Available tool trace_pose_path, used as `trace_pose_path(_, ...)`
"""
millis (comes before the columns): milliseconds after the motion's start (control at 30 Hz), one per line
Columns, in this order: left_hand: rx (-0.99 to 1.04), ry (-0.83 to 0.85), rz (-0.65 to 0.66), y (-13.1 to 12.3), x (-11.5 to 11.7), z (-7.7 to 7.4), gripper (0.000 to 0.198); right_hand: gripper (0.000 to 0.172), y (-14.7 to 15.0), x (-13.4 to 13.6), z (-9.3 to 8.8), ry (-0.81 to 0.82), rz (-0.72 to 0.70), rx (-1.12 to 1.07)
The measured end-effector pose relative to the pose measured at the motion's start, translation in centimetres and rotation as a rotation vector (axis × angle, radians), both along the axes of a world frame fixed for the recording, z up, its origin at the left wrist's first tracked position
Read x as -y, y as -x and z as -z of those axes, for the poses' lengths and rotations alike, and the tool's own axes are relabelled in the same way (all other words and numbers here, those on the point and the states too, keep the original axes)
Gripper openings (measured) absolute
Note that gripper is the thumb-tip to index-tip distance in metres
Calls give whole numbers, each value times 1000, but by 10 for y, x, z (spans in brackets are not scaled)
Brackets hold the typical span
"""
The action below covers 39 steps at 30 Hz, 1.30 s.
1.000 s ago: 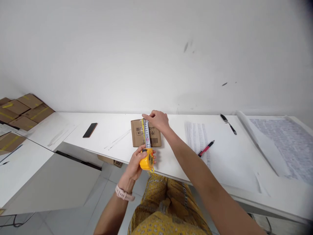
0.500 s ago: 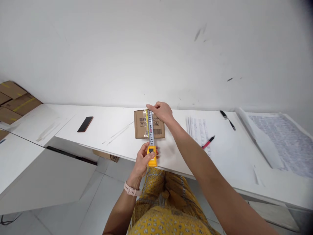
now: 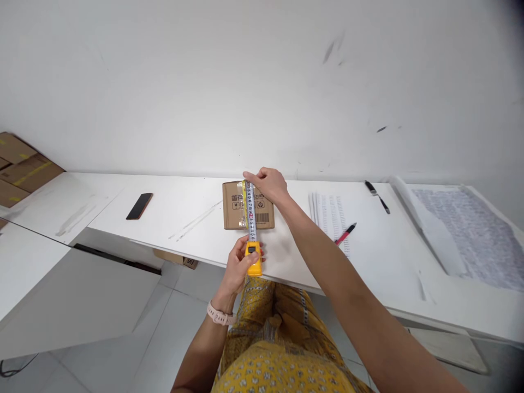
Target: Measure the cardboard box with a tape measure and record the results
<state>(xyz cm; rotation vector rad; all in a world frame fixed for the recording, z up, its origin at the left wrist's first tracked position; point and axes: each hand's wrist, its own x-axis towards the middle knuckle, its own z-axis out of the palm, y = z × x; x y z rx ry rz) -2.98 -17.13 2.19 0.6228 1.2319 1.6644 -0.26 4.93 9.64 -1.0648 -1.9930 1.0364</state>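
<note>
A small brown cardboard box with printed labels and clear tape lies on the white table. Across its top, from far edge to near edge, runs the extended blade of a yellow tape measure. My left hand is wrapped round the yellow case at the table's front edge, thumb on top. At the box's far edge my right hand pinches the blade's end, fingers closed; the tip itself is hidden behind them.
A dark phone lies to the left. On the right are printed sheets, a red pen, a black pen-like object and a curled paper stack. Cartons stand far left. A wall rises behind the table.
The view has shifted slightly, so everything sits a little further left and up. Both hands keep their hold on the tape measure, and the box stays beneath it.
</note>
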Motion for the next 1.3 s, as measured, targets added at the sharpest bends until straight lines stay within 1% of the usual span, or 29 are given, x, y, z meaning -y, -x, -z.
trace_pose_path(133,-11,11,-18,-1,-2,1,53,52,0,1,0,-9,-3,6)
trace_pose_path(233,9,26,-32,-2,0,-3,54,53,0,1,-1,-24,4,-1)
trace_pose_path(300,53,43,-31,-2,8,-10,54,54,-2,5,-3,-60,28,-4)
trace_pose_path(400,91,61,-69,3,34,-25,56,54,-8,20,0,-194,114,13)
trace_pose_path(467,65,70,-160,11,54,-35,61,47,-13,40,9,-331,151,17)
trace_pose_path(533,12,101,-265,18,71,-40,64,38,-17,64,27,-471,136,-9)
trace_pose_path(600,-40,130,-322,22,84,-41,67,31,-21,88,47,-572,49,-21)
trace_pose_path(667,-78,155,-317,20,92,-37,70,25,-27,106,64,-606,-36,-56)
trace_pose_path(733,-105,187,-255,15,95,-32,70,22,-37,116,70,-576,-70,-121)
trace_pose_path(800,-151,225,-141,8,95,-25,68,26,-54,119,65,-465,-45,-222)
trace_pose_path(867,-239,272,22,1,93,-18,67,33,-75,118,53,-255,-9,-350)
trace_pose_path(933,-349,299,197,-7,89,-12,65,41,-101,118,44,-13,-10,-466)
trace_pose_path(1000,-435,298,341,-15,83,-7,63,45,-126,121,42,144,-26,-520)
trace_pose_path(1067,-477,279,431,-26,76,-2,60,46,-149,127,50,193,17,-517)
trace_pose_path(1100,-483,270,446,-32,71,-1,61,48,-158,132,57,200,58,-500)
trace_pose_path(1133,-483,261,442,-38,66,-1,63,49,-165,137,64,207,99,-477)
trace_pose_path(1200,-479,239,425,-51,54,-2,76,50,-174,148,81,216,135,-418)
trace_pose_path(1233,-483,224,425,-57,48,-4,84,50,-175,153,88,193,123,-378)
trace_pose_path(1300,-528,197,457,-65,35,-9,96,49,-176,164,101,60,72,-275)
